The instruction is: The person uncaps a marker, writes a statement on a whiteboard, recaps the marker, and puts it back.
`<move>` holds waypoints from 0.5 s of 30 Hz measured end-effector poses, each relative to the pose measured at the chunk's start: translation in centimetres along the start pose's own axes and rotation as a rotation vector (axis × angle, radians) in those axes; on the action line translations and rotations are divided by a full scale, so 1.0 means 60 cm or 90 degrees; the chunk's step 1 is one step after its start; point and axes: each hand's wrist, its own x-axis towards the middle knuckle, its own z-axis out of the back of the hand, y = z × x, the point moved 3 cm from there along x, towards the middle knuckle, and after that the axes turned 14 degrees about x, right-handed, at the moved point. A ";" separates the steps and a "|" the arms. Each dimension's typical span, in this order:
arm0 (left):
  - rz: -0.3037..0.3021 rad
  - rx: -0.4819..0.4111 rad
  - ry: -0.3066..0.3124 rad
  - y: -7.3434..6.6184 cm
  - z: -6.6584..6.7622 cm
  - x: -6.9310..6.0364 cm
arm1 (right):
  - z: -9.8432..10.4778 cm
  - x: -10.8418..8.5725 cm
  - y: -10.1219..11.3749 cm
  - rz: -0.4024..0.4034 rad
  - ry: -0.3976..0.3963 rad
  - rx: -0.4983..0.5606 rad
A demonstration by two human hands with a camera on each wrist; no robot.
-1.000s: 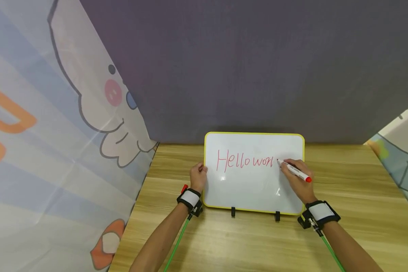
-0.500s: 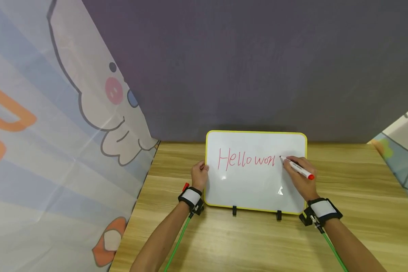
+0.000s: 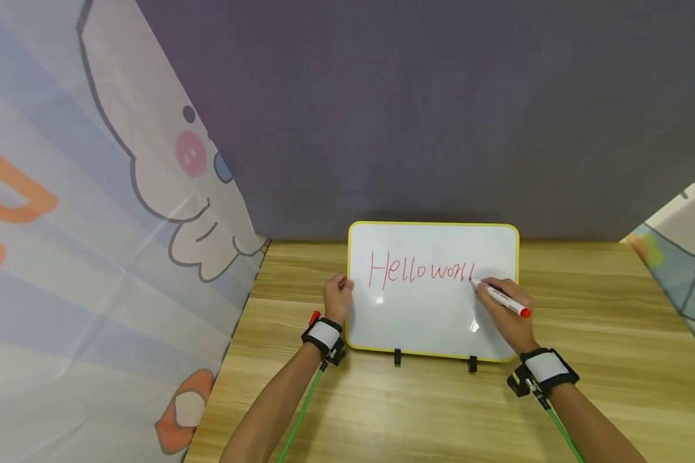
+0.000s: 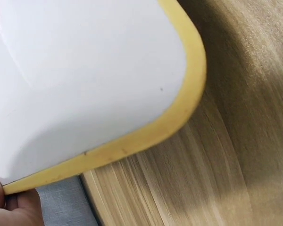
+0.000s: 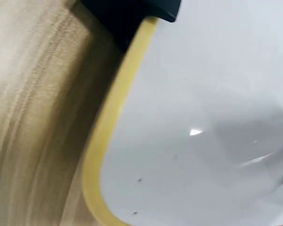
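A whiteboard with a yellow rim stands on the table, held up by two black supports. Red handwriting runs across its upper half, "Hello worl" followed by a further stroke at the right. My right hand pinches a white marker with a red end, its tip at the board by the newest stroke. With thumb and fingers, my left hand grips the board's left edge; the left wrist view shows those fingers on the yellow rim. No marker or right fingers appear in the right wrist view.
The wooden table extends around the board, with a dark grey panel behind it. A cartoon-printed sheet hangs at the left. A small red object shows beside the left wrist strap. Green cables run along both forearms.
A new red stroke has appeared to the right of the "l". The marker tip and right hand have moved down the board. My left hand keeps its grip on the edge.
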 end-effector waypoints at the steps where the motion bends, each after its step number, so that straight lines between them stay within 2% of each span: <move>1: 0.001 0.001 -0.002 0.000 0.000 -0.001 | 0.000 0.002 -0.001 -0.004 -0.001 0.000; 4: 0.002 0.003 -0.002 -0.001 0.001 -0.004 | 0.000 0.006 -0.007 -0.005 -0.012 0.019; 9: 0.009 0.007 0.001 -0.004 0.002 -0.006 | 0.001 0.008 -0.028 0.021 -0.023 0.075; 15: 0.007 0.006 -0.003 -0.004 0.003 -0.003 | -0.006 0.011 -0.005 0.029 0.025 0.036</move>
